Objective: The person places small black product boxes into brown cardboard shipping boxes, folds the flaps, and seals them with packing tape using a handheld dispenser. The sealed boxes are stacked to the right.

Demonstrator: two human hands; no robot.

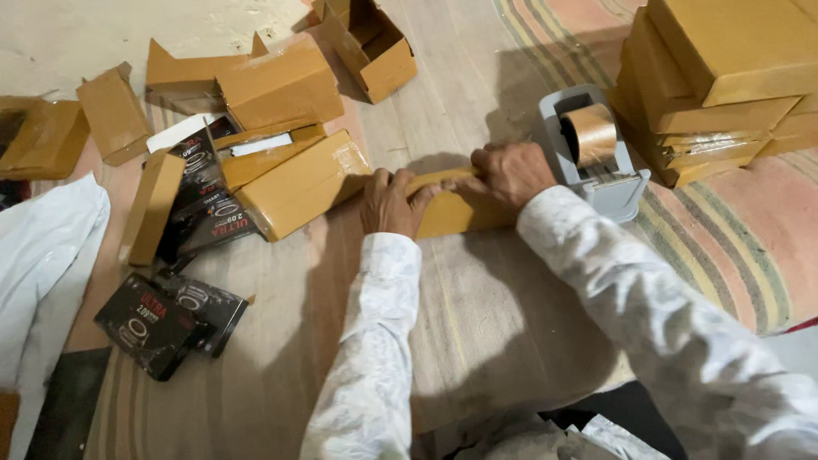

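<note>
1. My left hand (390, 204) and my right hand (509, 173) press down together on a flat brown cardboard box (452, 209) lying on the striped mat (477, 315) in front of me.
2. My left grip is clenched over the near end of the box, fingers curled across its top edge; my right grip grasps the far end of the same box, thumb and fingers wrapped along the upper rim.
3. The box sits between my two forearms, both in pale patterned sleeves, and its left end touches a larger brown parcel (302, 183) wrapped in shiny clear tape.
4. Just beyond my right hand stands a grey tape dispenser (609, 187) loaded with a roll of brown tape (590, 132).
5. At upper right, a stack of sealed brown boxes (716, 77) rests on the mat, near the dispenser but apart from it.
6. To the left lie several small black product cartons (166, 319), some loose on the mat, others half under folded cardboard.
7. Farther back sit an open empty brown box (371, 47) and other brown boxes (277, 85), some closed, some with flaps up.
8. A white cloth (38, 255) fills the left edge.
</note>
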